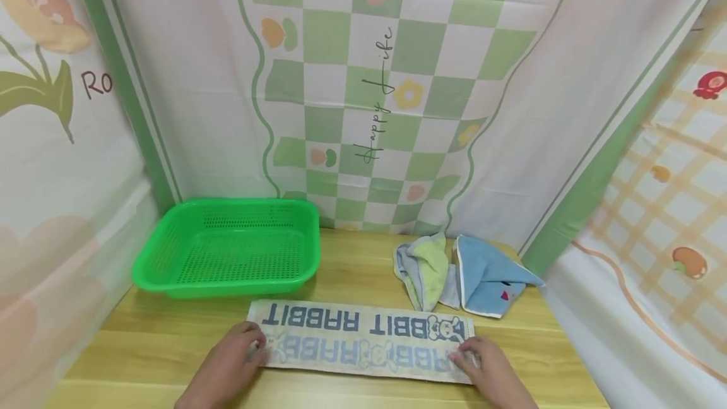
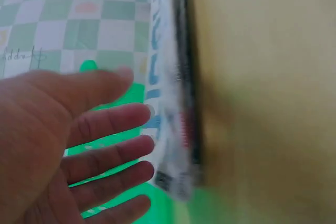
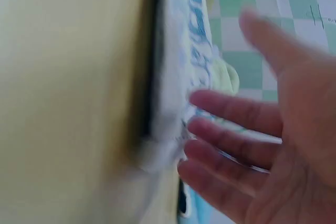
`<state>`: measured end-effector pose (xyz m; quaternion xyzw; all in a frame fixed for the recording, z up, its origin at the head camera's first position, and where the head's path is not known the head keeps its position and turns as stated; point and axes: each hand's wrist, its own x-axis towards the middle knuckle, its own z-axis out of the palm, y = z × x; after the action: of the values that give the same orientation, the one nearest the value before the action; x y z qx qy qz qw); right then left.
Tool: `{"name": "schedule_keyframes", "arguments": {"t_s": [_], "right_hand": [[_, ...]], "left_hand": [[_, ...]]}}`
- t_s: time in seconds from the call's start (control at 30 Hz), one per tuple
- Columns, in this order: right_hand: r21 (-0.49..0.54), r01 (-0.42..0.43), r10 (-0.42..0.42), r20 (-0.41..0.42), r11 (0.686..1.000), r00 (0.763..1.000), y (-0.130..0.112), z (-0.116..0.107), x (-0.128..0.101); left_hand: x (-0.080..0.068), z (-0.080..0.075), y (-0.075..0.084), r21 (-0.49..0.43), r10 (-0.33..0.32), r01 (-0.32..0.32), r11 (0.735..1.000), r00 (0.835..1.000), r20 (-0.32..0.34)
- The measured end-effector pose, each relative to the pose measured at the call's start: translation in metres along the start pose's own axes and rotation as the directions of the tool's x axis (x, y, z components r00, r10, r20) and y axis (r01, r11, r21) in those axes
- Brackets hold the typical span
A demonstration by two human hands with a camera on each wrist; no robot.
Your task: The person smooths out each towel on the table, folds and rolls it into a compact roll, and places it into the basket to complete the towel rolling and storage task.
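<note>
A long folded towel (image 1: pixel 363 338) printed with "RABBIT" in blue lies flat across the near part of the wooden table (image 1: pixel 142 346). My left hand (image 1: pixel 245 347) rests on its left end and my right hand (image 1: pixel 470 358) on its right end. In the left wrist view the left hand (image 2: pixel 113 145) has straight, spread fingers at the towel (image 2: pixel 168 103) edge. The right wrist view shows the right hand (image 3: pixel 236 140) the same way, fingertips touching the towel (image 3: pixel 178 77). Neither hand grips anything.
A green perforated plastic basket (image 1: pixel 227 248) stands at the back left, with nothing in it. A crumpled green-grey towel (image 1: pixel 423 267) and a blue towel (image 1: pixel 491 276) lie at the back right. Patterned cloth walls close in the table on three sides.
</note>
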<state>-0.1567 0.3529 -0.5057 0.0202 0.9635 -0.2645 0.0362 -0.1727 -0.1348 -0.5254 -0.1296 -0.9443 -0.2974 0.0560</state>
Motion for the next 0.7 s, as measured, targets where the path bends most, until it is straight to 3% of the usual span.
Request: {"name": "schedule_keyframes", "arguments": {"t_s": [0.13,0.23,0.43,0.7], "right_hand": [[-0.034,0.045,-0.048,-0.098,0.998,0.994,0.007,-0.008,0.014],[-0.025,0.072,-0.075,-0.104,0.997,0.992,0.015,-0.008,0.028],[0.007,0.032,-0.032,-0.056,0.999,0.998,0.027,-0.005,0.047],[0.081,-0.001,0.002,-0.005,0.997,1.000,0.034,-0.008,0.057]], "left_hand": [[0.011,-0.001,0.004,0.017,0.070,-0.069,0.997,0.997,-0.034],[0.020,0.002,0.004,0.014,0.098,-0.098,0.995,0.995,-0.012],[0.030,0.013,-0.002,-0.005,0.059,-0.059,0.998,0.996,0.070],[0.034,0.015,-0.008,-0.028,0.039,-0.036,0.999,0.994,0.103]]}}
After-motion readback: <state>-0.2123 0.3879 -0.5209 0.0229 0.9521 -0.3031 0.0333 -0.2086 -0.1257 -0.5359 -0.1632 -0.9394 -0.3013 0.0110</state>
